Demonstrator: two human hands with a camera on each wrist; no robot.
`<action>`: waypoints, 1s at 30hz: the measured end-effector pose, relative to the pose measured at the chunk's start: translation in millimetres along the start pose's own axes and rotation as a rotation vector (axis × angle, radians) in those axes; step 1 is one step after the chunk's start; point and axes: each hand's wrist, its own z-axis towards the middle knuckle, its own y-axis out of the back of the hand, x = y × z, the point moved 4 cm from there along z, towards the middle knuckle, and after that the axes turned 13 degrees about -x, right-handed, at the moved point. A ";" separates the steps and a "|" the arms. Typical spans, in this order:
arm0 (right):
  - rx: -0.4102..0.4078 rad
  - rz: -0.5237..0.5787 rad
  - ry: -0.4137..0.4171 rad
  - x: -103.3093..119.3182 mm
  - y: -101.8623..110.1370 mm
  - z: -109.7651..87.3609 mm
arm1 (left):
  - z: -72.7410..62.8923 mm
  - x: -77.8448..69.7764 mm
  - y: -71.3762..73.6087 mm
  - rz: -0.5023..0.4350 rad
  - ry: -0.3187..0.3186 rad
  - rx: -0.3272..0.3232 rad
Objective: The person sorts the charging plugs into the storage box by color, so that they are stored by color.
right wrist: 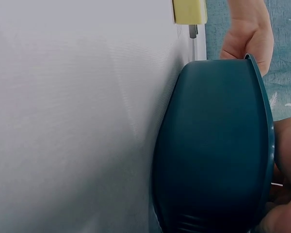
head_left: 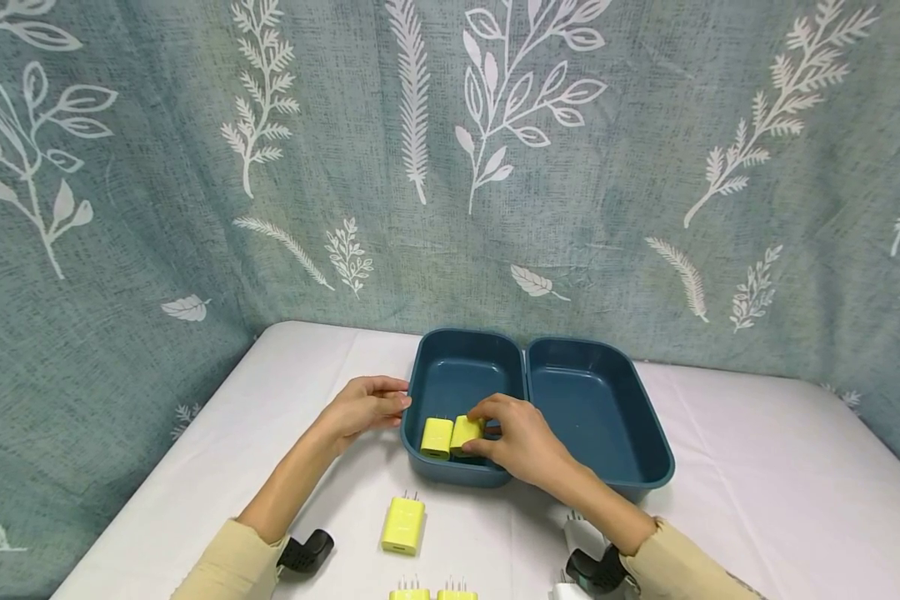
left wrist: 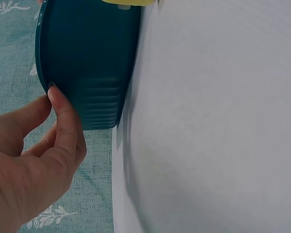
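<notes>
My right hand (head_left: 521, 437) reaches into the left blue bin (head_left: 457, 475) and pinches a yellow charger plug (head_left: 465, 433) between thumb and fingers, low over the bin's floor. Beside it, another yellow charger (head_left: 437, 437) lies in the bin's near left corner, prongs pointing away. The fingertips of my left hand (head_left: 367, 408) touch that bin's left rim from outside. In the left wrist view, its thumb and fingers meet at the rim (left wrist: 39, 63). The right wrist view shows the near wall (right wrist: 213, 145), which partly hides my right hand (right wrist: 288, 204).
A second blue bin (head_left: 592, 408) stands against the first on the right. One yellow charger (head_left: 402, 527) lies on the white table in front, with more yellow ones (head_left: 409, 594) at the bottom edge. White chargers (head_left: 581, 533) lie beneath my right forearm. A patterned curtain (head_left: 450, 250) hangs behind.
</notes>
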 end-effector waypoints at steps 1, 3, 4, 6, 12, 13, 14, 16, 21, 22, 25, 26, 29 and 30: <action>0.000 -0.001 -0.003 0.4 -0.4 0.2 | -0.1 0.3 0.2 0.000 0.003 -0.002; -0.001 -0.007 -0.007 0.9 -1.3 0.5 | 0.0 1.0 0.2 -0.002 0.010 -0.005; -0.002 -0.012 -0.007 0.9 -1.6 0.5 | 0.0 1.3 0.2 -0.002 0.013 -0.006; -0.002 -0.017 -0.010 1.1 -2.1 0.6 | 0.2 1.9 0.0 -0.001 0.017 -0.007; 0.006 -0.023 -0.013 1.7 -4.9 1.3 | -0.9 -0.1 -0.6 0.009 0.011 -0.015; 0.007 -0.025 -0.013 1.9 -5.3 1.4 | -1.1 -0.5 -0.4 0.009 0.010 -0.016; 0.007 -0.028 -0.013 2.1 -5.7 1.4 | -0.9 -0.5 -0.4 0.010 0.006 -0.011; 0.011 -0.026 -0.016 2.5 -6.3 1.2 | -1.0 -0.1 0.1 0.010 0.002 -0.005; 0.001 -0.007 -0.015 2.9 -6.4 0.6 | 0.3 3.1 1.2 0.000 0.011 -0.011; -0.004 0.000 -0.014 2.9 -6.1 0.4 | 0.2 3.1 1.2 0.000 0.012 -0.011; -0.016 0.029 -0.017 3.1 -5.2 0.0 | 0.3 2.8 1.4 0.002 0.013 -0.011; -0.018 0.040 -0.020 3.1 -5.0 -0.1 | 0.4 2.8 1.4 0.000 0.014 -0.014; -0.023 0.076 -0.033 3.2 -4.2 -0.5 | 0.8 2.4 1.3 0.004 0.014 -0.015; -0.024 0.089 -0.037 3.1 -3.9 -0.7 | 0.9 2.4 1.3 0.005 0.015 -0.016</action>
